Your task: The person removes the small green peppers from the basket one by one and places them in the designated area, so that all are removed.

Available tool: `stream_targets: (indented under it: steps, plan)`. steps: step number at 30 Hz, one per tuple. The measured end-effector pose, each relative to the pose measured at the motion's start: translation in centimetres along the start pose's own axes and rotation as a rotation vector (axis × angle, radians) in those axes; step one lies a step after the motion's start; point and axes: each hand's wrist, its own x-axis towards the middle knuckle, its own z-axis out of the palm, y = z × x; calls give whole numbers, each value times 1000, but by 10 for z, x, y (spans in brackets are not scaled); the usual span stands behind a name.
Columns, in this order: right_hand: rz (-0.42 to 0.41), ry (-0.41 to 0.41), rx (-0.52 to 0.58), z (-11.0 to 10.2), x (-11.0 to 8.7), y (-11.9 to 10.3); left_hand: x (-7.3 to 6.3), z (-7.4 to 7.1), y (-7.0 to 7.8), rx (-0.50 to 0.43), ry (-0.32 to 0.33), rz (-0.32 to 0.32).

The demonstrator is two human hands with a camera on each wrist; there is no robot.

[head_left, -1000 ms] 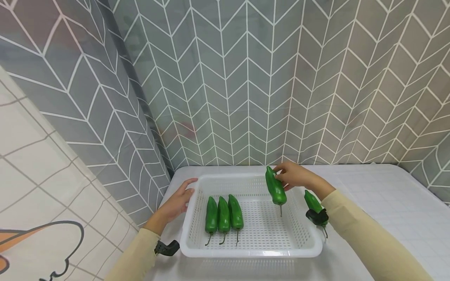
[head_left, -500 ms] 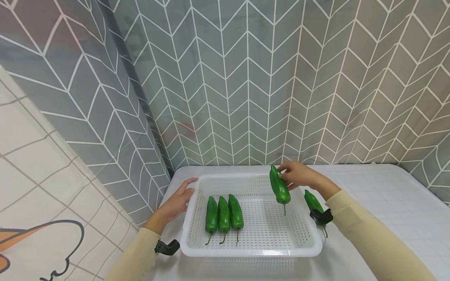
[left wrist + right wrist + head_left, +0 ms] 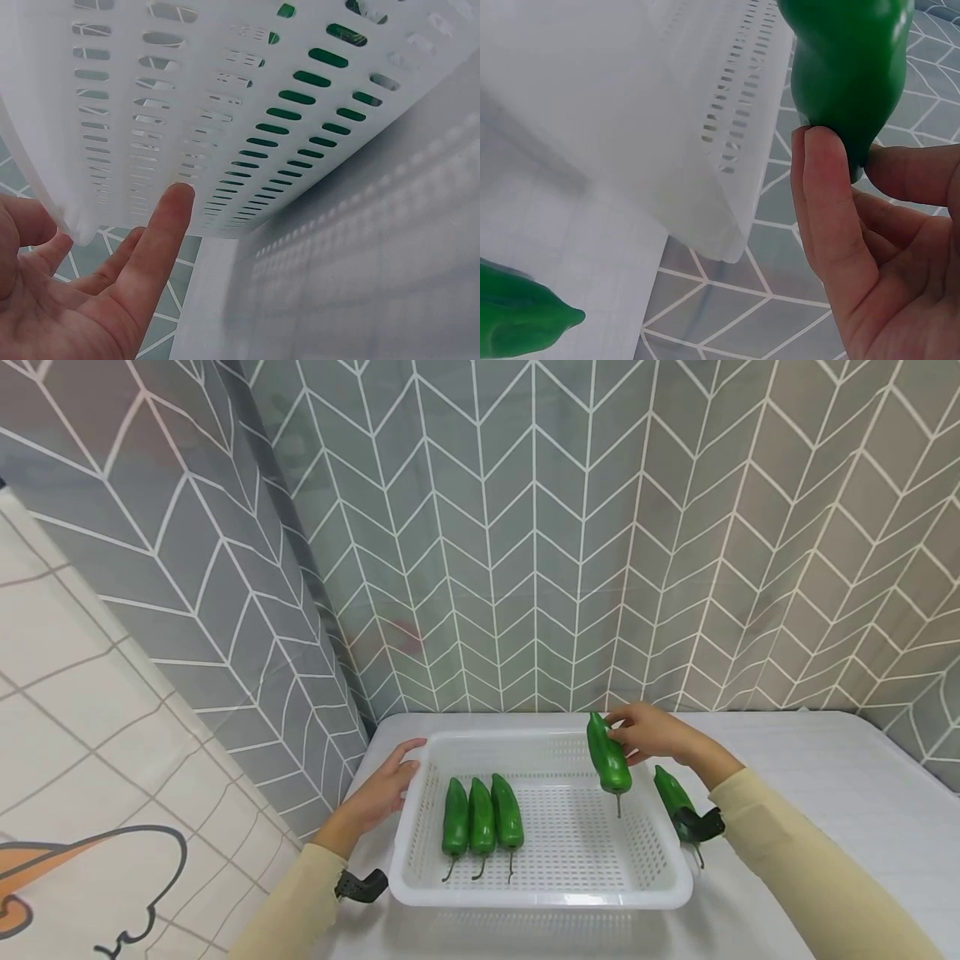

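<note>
Between thumb and fingers, my right hand (image 3: 647, 730) pinches a long green pepper (image 3: 608, 753) by its pointed end. The pepper hangs tilted over the right side of a white perforated plastic basket (image 3: 540, 900), its thin stem pointing down. In the right wrist view the fingertips (image 3: 826, 146) press against the pepper's narrow tip (image 3: 851, 67). My left hand (image 3: 381, 792) rests at the basket's left rim; in the left wrist view one straight finger (image 3: 161, 232) touches the outer wall (image 3: 210, 135). Inside the basket, three green peppers (image 3: 482, 817) lie side by side toward the left, stems nearest me.
Another green pepper (image 3: 672, 793) lies on the white table (image 3: 817, 793) just outside the basket's right wall, partly covered by the right wrist's black camera (image 3: 697, 823). A grey chevron-patterned curtain (image 3: 555, 543) stands behind the table.
My right hand has moved slightly to the right with the pepper, staying over the basket's right side. The left hand keeps its place at the rim. The head view has shifted a little.
</note>
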Motion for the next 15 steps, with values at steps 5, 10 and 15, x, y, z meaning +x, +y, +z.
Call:
stream_targets:
  steps: [5, 10, 15]
  plan:
    - [13, 6, 10, -2, -3, 0, 0, 0, 0, -2, 0, 2]
    - [28, 12, 25, -3, -4, 3, 1, 0, 0, 2, -5, 5]
    - [43, 12, 17, -4, -7, 5, 0, 0, -1, 4, -5, 5]
